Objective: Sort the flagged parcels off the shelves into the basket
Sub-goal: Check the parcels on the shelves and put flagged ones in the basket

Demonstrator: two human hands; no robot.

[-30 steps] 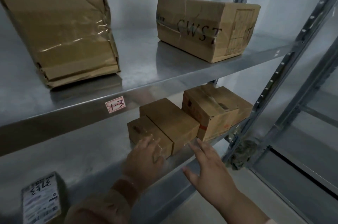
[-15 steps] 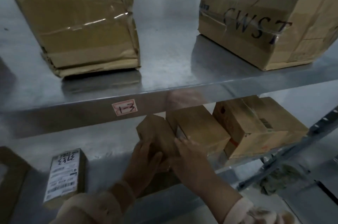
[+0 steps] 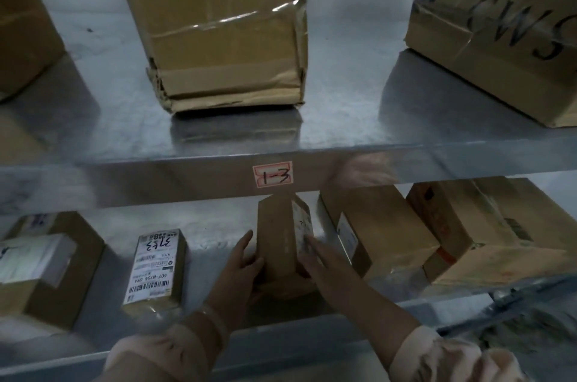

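Note:
A small brown cardboard parcel (image 3: 281,238) stands tipped up on the lower shelf (image 3: 212,244), a white label on its right face. My left hand (image 3: 240,269) holds its left side, thumb up along the edge. My right hand (image 3: 321,260) holds its right side, fingers lying over the label. The parcel's base is partly hidden behind my hands. No basket is in view.
On the lower shelf lie a labelled parcel marked 3713 (image 3: 156,269), a box at far left (image 3: 46,260) and two boxes to the right (image 3: 377,232) (image 3: 480,232). The upper shelf, tagged 1-3 (image 3: 272,174), carries a crumpled box (image 3: 218,22), a CWS-marked box (image 3: 499,26) and another at left (image 3: 22,26).
Both hands closed in on the small parcel, pulled it away from its neighbour box and stood it up on end. My view moved closer and to the left.

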